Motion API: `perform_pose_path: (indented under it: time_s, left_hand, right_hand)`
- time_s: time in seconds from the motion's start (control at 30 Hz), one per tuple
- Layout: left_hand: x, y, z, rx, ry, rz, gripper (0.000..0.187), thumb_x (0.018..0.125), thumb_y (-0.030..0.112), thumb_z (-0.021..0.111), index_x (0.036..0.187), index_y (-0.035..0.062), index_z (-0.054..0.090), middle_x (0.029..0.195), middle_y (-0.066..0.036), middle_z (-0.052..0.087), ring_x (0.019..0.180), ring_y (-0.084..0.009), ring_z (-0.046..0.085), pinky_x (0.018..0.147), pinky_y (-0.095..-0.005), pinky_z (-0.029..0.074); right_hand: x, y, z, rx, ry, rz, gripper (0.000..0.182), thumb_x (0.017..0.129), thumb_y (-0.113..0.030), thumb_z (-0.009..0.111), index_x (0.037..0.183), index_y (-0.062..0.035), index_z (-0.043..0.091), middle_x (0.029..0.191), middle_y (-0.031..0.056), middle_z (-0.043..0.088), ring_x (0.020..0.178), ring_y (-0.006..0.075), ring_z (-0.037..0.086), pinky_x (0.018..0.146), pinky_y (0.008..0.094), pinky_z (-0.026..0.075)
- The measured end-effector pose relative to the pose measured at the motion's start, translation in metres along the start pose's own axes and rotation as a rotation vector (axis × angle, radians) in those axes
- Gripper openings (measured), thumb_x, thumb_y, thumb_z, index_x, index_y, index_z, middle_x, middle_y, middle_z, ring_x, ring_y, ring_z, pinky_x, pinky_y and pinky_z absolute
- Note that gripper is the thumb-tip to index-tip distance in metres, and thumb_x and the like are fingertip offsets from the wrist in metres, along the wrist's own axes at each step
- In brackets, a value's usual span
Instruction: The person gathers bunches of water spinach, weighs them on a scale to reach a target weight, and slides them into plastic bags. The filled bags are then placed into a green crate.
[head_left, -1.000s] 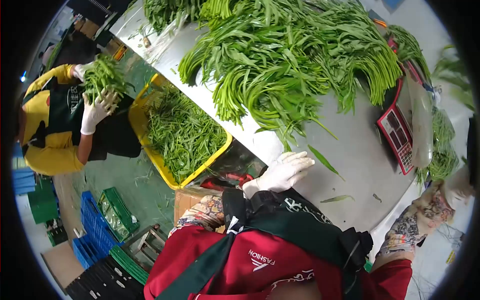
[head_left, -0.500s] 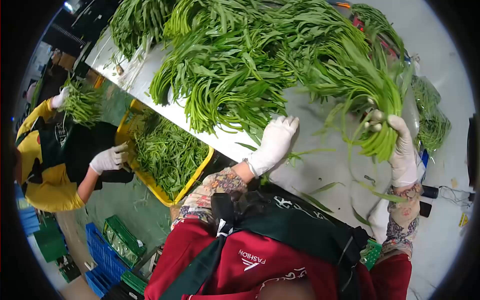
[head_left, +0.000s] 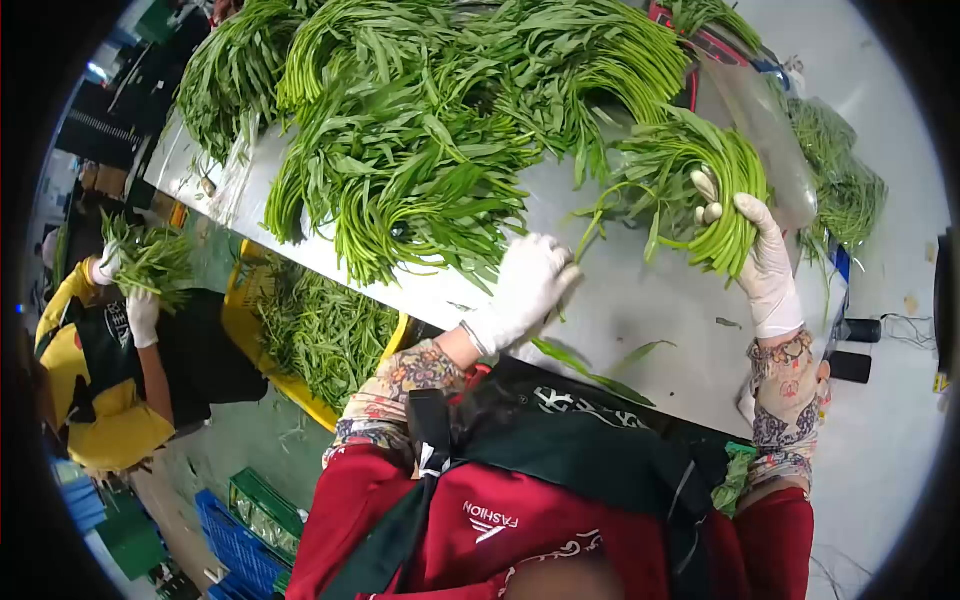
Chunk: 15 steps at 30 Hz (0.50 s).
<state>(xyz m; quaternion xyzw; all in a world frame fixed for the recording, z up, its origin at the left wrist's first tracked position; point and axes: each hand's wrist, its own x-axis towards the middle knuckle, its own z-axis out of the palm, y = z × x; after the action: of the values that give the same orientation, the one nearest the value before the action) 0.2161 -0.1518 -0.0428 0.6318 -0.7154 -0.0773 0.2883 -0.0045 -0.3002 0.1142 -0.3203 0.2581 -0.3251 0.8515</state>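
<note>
Yellow sleeves (head_left: 125, 445) mark one co-worker (head_left: 62, 372) at far left, two gloved hands (head_left: 143, 315) now on a bundle of greens (head_left: 160, 265), against one earlier. Next comes one yellow basket (head_left: 243, 335). The left hand (head_left: 530, 285) is more curled than before; whether its fingers grip anything cannot be told. One leafy bunch (head_left: 738, 185) sits inside the right hand's (head_left: 768, 260) closed grip, between fingers and thumb, above the table (head_left: 650, 300).

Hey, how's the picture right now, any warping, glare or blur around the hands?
Head view: wide-angle bending, with dark curved corners; head view: pale sheen on the table and clear plastic bag; head view: left hand, right hand and held greens look fairly sharp.
</note>
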Motion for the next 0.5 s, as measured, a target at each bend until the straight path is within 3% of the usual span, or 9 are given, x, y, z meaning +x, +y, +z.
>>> perform_pose_path:
  time_s: [0.1,0.2,0.33,0.37,0.5]
  left_hand:
    - [-0.007,0.007,0.017,0.147,-0.161,-0.033,0.020,0.077,0.020,0.064,0.088,0.0033,0.061,0.088,-0.012,0.058,0.088,-0.0297,0.055,0.073,-0.0394,0.046]
    - [-0.014,-0.012,0.046,0.296,-0.123,-0.033,0.017,0.076,0.017,0.063,0.086,0.0042,0.060,0.088,-0.012,0.059,0.084,-0.0293,0.056,0.074,-0.0393,0.046]
    - [-0.002,0.004,-0.019,0.075,0.016,0.031,0.019,0.074,0.012,0.062,0.093,0.0080,0.063,0.089,-0.008,0.061,0.085,-0.0274,0.057,0.075,-0.0370,0.045]
    - [0.001,0.006,-0.035,0.036,0.072,0.082,0.026,0.073,0.011,0.063,0.098,0.0108,0.064,0.095,-0.006,0.061,0.094,-0.0261,0.058,0.080,-0.0362,0.045]
    - [0.026,0.029,-0.094,0.149,0.198,0.348,0.032,0.070,0.013,0.065,0.102,0.0104,0.063,0.102,-0.005,0.060,0.104,-0.0243,0.056,0.087,-0.0379,0.044]
  right_hand:
    - [-0.001,-0.003,-0.005,0.054,-0.036,-0.007,0.053,0.085,-0.009,0.058,0.131,0.0084,0.037,0.128,0.0270,0.049,0.084,0.0183,0.064,0.087,0.0334,0.051]
    - [-0.005,-0.008,-0.006,0.074,-0.075,-0.022,0.055,0.085,-0.009,0.058,0.132,0.0084,0.036,0.130,0.0284,0.046,0.085,0.0180,0.064,0.089,0.0336,0.050]
    - [-0.014,-0.012,-0.013,0.055,-0.101,-0.014,0.056,0.083,-0.009,0.058,0.131,0.0085,0.036,0.131,0.0308,0.044,0.094,0.0210,0.063,0.092,0.0347,0.049]
    - [-0.016,-0.010,-0.009,0.045,-0.112,0.008,0.056,0.082,-0.008,0.058,0.131,0.0083,0.037,0.131,0.0312,0.044,0.096,0.0221,0.063,0.093,0.0351,0.049]
    - [-0.021,0.014,-0.022,-0.013,-0.081,0.113,0.060,0.080,-0.007,0.058,0.133,0.0077,0.034,0.131,0.0315,0.044,0.104,0.0278,0.060,0.096,0.0384,0.047]
